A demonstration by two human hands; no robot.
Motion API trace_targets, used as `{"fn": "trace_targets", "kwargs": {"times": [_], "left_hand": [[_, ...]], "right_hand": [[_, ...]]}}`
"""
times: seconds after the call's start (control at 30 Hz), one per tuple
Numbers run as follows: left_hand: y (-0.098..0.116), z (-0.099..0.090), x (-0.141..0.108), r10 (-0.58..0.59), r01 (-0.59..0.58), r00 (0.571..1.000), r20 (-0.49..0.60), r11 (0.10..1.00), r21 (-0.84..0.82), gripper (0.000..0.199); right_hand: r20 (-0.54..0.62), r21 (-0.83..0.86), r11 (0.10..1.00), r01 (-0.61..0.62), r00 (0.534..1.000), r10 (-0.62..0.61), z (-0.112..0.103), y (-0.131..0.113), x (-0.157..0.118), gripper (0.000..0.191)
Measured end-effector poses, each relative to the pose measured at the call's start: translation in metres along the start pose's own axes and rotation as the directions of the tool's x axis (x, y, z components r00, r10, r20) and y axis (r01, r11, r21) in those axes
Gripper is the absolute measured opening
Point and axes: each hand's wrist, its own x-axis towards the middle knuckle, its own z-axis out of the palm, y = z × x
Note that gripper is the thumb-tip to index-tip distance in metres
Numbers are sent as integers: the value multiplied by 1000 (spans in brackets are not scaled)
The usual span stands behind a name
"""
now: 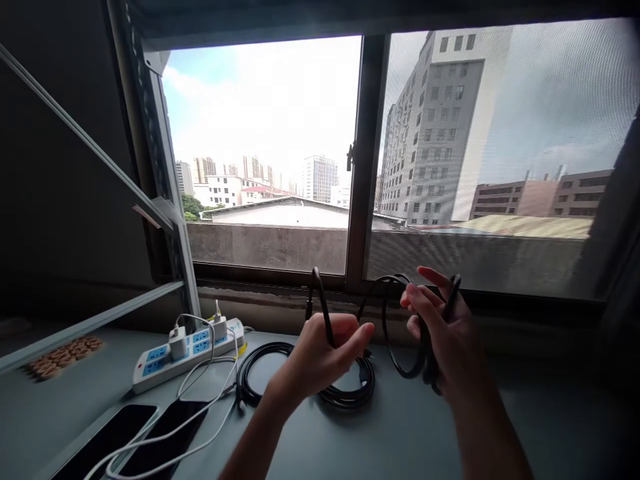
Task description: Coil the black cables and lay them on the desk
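Note:
My left hand (327, 353) is closed on a black cable (324, 303), whose end loops up above the fist and hangs down behind it. Loose turns of black cable (387, 320) hang from my right hand (440, 320), which is closed around them with the index finger raised. Both hands are held above the table, apart from each other. Behind and below my left hand, a coiled black cable (370, 393) lies on the table. Another black coil (245, 373) lies left of it, partly hidden by my left wrist.
On the left stands a white power strip (145, 380) with blue sockets and two white chargers. White charging cables (200, 427) run past two dark phones (107, 440). A brown patterned mat (65, 360) lies beyond a metal shelf frame (190, 273). A window (370, 160) rises behind the table.

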Motion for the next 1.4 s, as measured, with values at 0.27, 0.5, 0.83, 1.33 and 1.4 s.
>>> {"fn": "trace_targets", "kwargs": {"times": [0.27,0.5,0.83,1.33,1.4], "left_hand": [[-2,-27,9,-223,-40,938,-266,692,-721,19],[10,-12,4,-249,169,965,-86,836,-522,42],[-1,-28,5,-195,-1,903,-383,890,-455,21],[8,-24,3,-256,186,963,-80,853,-488,49],[10,-17,4,-266,209,963,-47,843,-496,48]], "right_hand": [[69,-79,996,39,997,-33,0,-10,1,49],[207,-183,955,234,959,-195,31,1,-16,25],[325,-270,921,282,927,-188,30,6,-15,31],[149,-267,912,313,948,-282,26,6,-13,25],[406,-244,905,348,884,-231,33,9,-18,29]]}}
